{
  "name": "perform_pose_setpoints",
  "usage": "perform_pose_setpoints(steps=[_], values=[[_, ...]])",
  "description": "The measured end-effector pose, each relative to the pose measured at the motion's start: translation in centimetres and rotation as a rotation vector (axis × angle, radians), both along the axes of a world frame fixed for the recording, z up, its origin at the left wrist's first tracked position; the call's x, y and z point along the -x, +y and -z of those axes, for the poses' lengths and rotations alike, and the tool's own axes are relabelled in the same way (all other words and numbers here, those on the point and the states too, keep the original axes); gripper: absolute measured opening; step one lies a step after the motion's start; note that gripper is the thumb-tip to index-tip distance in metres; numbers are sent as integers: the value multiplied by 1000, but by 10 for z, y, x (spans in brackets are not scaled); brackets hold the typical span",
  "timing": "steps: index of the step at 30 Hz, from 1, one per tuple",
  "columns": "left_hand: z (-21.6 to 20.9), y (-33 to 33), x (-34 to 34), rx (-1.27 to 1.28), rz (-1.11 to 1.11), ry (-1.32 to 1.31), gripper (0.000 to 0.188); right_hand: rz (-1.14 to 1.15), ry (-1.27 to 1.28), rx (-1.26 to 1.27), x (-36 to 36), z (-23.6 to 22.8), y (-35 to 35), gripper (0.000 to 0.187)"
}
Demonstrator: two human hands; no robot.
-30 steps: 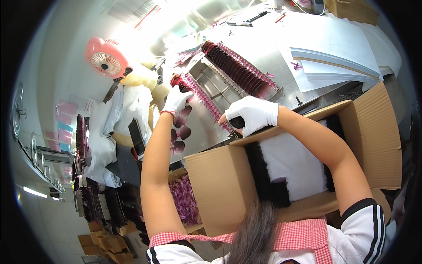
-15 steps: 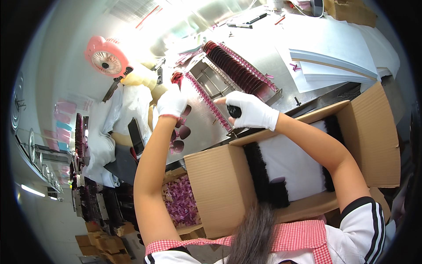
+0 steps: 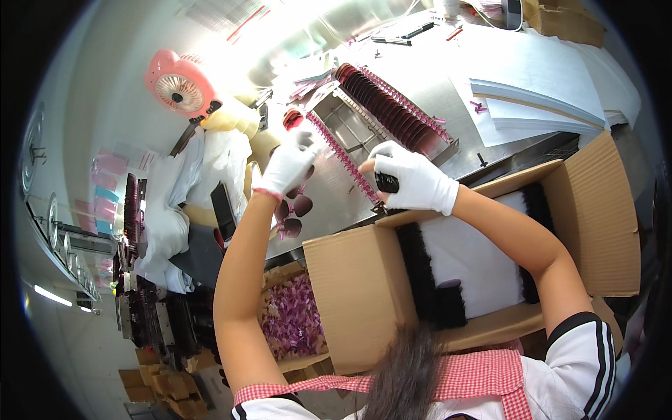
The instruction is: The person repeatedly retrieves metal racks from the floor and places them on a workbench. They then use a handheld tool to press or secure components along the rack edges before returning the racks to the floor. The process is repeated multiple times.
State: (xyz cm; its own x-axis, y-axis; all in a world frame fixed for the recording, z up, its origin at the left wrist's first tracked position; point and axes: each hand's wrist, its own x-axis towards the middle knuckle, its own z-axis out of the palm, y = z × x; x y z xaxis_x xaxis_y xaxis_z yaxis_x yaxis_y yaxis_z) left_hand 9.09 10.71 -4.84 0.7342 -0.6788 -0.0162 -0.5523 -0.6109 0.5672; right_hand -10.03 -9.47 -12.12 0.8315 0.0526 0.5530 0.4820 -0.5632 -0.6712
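My right hand [image 3: 420,183], in a white glove with bare fingertips, is closed round a small black rounded object [image 3: 386,183] whose kind I cannot make out. It hovers beside the near end of a metal rack [image 3: 324,145] edged with pink clips; dark red-brown lenses [image 3: 381,105] stand in a row along its far side. My left hand [image 3: 290,164], also gloved in white, is above the table left of the rack. Its fingers are blurred, so any grip is hidden. Several dark tinted lenses [image 3: 302,205] with pink tabs lie just below it on the metal table [image 3: 329,224].
An open cardboard box [image 3: 360,294] with white sheeting and black fuzzy strips stands in front of me. Left of it, another box holds purple-pink scraps [image 3: 292,315]. A pink fan [image 3: 180,87] stands at the back left, a stack of white paper [image 3: 539,98] at the back right.
My left hand has moved right and slightly nearer, away from the red item at the rack's far-left corner. My right hand still grips the black object. The view has shifted slightly.
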Motion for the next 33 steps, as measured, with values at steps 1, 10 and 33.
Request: perform_pose_setpoints(steps=[1, 10, 33], values=[[11, -4, -24, 8, -158, -168, 49, -62, 42, 62, 0, 3, -6, 46], [93, -14, -183, 36, -73, -317, 81, -289, 116, 113, -9, 10, -25, 46], [10, -28, 116, -172, 441, -610, 20, 222, -84, -251, 26, -13, 34, 71]])
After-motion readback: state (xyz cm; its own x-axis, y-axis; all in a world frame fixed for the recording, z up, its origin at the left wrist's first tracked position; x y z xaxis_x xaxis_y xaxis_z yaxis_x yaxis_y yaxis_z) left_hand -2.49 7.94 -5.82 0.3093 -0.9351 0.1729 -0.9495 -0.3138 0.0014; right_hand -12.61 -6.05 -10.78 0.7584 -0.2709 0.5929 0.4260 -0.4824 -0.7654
